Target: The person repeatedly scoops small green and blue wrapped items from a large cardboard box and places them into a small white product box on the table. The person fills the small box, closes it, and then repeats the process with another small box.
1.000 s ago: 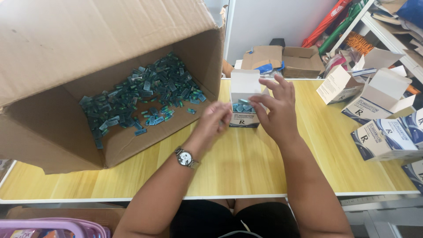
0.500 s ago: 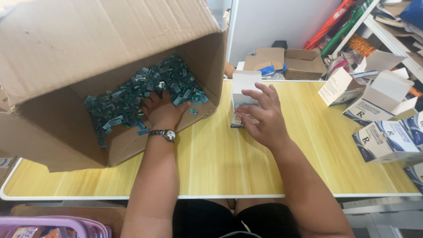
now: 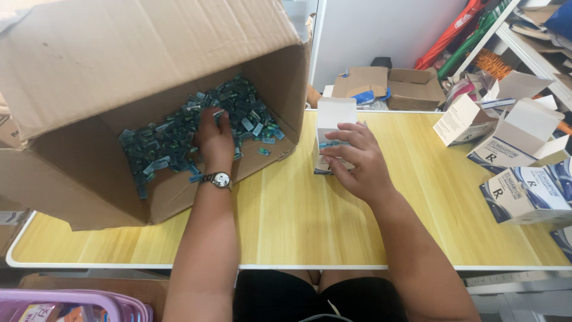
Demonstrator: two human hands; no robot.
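Note:
A big cardboard carton (image 3: 107, 71) lies tipped on its side at the left of the yellow table (image 3: 298, 220). Inside it lies a heap of small teal blister packs (image 3: 173, 140). My left hand (image 3: 214, 140), with a wristwatch, reaches into the carton and its fingers close around some packs from the heap. My right hand (image 3: 354, 161) grips a small white box (image 3: 331, 128) standing open at the table's middle, with a few teal packs showing inside it.
Several open white-and-blue small boxes (image 3: 518, 179) crowd the table's right side. Brown cardboard boxes (image 3: 387, 86) sit beyond the far edge. Shelves with clutter stand at the right. A pink basket (image 3: 77, 304) is low at the left.
My left hand left the small white box, swung left into the carton and pushed deeper into the heap of packs. My right hand settled onto the small box.

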